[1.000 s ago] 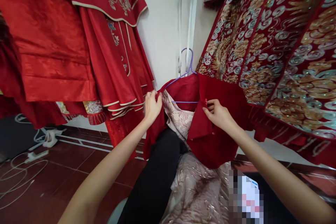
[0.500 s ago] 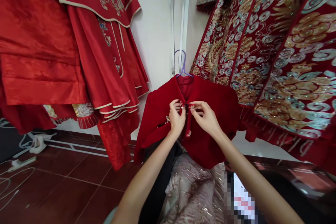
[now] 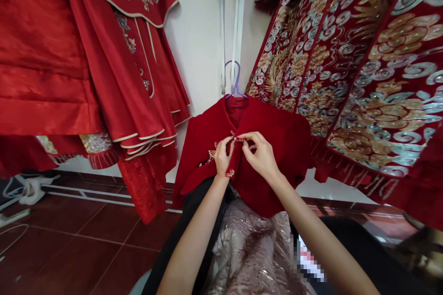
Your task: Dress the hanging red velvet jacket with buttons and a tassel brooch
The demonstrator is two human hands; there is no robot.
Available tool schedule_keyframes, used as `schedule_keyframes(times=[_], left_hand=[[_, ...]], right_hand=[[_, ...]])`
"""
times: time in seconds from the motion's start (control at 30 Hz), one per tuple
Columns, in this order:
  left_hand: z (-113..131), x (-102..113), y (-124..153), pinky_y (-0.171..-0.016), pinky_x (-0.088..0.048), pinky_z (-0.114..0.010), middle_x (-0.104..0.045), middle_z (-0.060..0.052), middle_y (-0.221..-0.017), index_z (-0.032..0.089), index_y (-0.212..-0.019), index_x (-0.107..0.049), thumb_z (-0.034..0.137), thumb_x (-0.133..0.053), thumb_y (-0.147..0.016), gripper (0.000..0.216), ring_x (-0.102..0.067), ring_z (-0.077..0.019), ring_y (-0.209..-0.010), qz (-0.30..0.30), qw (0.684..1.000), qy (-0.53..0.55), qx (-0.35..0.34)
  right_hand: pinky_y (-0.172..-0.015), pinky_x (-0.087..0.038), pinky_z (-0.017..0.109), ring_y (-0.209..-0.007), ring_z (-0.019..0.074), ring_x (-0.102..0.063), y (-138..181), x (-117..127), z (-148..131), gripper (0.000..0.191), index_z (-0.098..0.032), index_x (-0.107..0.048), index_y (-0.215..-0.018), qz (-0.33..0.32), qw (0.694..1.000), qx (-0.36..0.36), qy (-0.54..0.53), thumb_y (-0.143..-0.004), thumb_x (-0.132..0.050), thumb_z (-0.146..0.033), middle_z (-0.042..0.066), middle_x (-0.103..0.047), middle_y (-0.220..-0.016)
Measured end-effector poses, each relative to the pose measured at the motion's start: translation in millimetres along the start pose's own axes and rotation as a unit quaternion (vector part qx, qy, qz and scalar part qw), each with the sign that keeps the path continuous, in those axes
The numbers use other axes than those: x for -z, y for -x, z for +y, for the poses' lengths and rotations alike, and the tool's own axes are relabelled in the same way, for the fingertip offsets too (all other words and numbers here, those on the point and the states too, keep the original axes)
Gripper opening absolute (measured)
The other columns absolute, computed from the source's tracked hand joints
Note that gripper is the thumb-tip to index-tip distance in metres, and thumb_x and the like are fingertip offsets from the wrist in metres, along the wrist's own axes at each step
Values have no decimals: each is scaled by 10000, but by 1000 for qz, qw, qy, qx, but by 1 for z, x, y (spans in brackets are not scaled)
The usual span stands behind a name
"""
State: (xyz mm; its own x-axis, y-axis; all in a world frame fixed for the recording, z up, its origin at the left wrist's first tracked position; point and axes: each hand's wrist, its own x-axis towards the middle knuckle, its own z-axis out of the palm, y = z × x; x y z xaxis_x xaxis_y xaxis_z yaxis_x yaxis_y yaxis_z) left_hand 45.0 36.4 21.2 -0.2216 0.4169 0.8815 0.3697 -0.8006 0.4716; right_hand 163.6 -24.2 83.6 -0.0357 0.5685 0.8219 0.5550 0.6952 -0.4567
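A dark red velvety jacket (image 3: 277, 131) hangs on a purple hanger (image 3: 237, 73) in front of me. My left hand (image 3: 223, 159) is closed in a pinch at the front opening, its fingertips at a small beaded fastening (image 3: 233, 134) below the neckline. From the other side my right hand (image 3: 260, 153) pinches the right front at the same spot, thumb and forefinger together on a beaded strip. The fingertips of both hands almost meet. Lower on the front edge sits another beaded ornament (image 3: 230, 173). Beaded decoration (image 3: 210, 154) also shows left of my left hand.
Red garments with pale piping (image 3: 104, 78) hang at left, and a heavily embroidered red garment (image 3: 374, 73) at right. Pale straps (image 3: 237, 18) run above the hanger. Shiny pinkish fabric (image 3: 249, 249) lies below the jacket. A white rack bar (image 3: 104, 197) crosses the tiled floor (image 3: 97, 249).
My hands have come closer together, and the two front edges now meet at the fastening. The whole view has shifted slightly, with the jacket now a little further left.
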Motion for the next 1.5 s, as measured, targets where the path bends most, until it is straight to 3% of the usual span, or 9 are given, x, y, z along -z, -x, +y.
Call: schedule_keyframes(times=[0.2, 0.4, 0.57, 0.7, 0.87, 1.13, 1.3, 1.5], left_hand=[[9, 1, -1, -858, -506, -310, -684, -59, -1006, 205, -1043, -612, 272, -512, -912, 178, -652, -161, -936, 13, 1000, 5, 21], [33, 9, -16, -811, -503, -278, -665, -39, -960, 219, -1015, -574, 218, -503, -892, 142, -638, -145, -879, -40, 998, -6, 56], [51, 21, -28, -770, -499, -268, -656, -21, -925, 232, -1010, -553, 176, -507, -867, 161, -628, -140, -817, -105, 992, -19, 66], [61, 25, -29, -761, -492, -277, -651, -26, -950, 241, -1038, -547, 173, -491, -872, 188, -625, -149, -818, -114, 991, -38, 65], [59, 23, -24, -760, -491, -289, -636, -40, -981, 232, -1034, -517, 160, -483, -874, 178, -623, -153, -824, -140, 987, -37, 67], [44, 24, -19, -677, -488, -251, -597, 5, -820, 234, -1092, -414, 226, -541, -862, 263, -627, -134, -724, -141, 982, 18, 122], [48, 26, -19, -662, -491, -247, -581, 18, -799, 257, -1129, -432, 209, -525, -866, 283, -618, -128, -693, -154, 981, 9, 116], [51, 26, -18, -735, -495, -290, -624, -13, -901, 269, -1137, -481, 149, -448, -886, 280, -620, -157, -803, -163, 982, -22, 95]], right_hand=[[-706, -566, 301, -903, 183, -629, 1, -4, 1, 279, -232, -622, -1059, -10, 1000, -7, 8, -850, -454, -156, 58, -618, -1055], [-728, -583, 327, -955, 197, -636, 3, -3, -6, 322, -251, -567, -1153, -9, 999, -31, 21, -855, -463, -183, 66, -602, -1158], [-753, -580, 307, -1002, 185, -619, 1, 2, -20, 299, -235, -572, -1140, 16, 1000, -10, -10, -876, -445, -176, 67, -605, -1150], [-699, -582, 279, -1013, 182, -611, 1, 5, -30, 308, -228, -581, -1146, 37, 999, -4, -29, -880, -437, -168, 73, -606, -1141], [-737, -588, 300, -1041, 187, -601, 2, 4, -29, 331, -231, -586, -1165, 43, 999, -13, -27, -878, -433, -167, 76, -595, -1177], [-716, -591, 305, -1037, 197, -597, 3, -11, -21, 325, -237, -593, -1147, 57, 997, -41, -26, -862, -450, -172, 84, -575, -1173], [-702, -589, 310, -1043, 206, -594, 6, -14, -18, 316, -227, -563, -1157, 57, 997, -47, -17, -863, -456, -186, 97, -567, -1173], [-690, -584, 307, -1035, 204, -596, 9, -14, -12, 288, -217, -542, -1159, 54, 998, -42, -12, -888, -447, -211, 103, -562, -1174]])
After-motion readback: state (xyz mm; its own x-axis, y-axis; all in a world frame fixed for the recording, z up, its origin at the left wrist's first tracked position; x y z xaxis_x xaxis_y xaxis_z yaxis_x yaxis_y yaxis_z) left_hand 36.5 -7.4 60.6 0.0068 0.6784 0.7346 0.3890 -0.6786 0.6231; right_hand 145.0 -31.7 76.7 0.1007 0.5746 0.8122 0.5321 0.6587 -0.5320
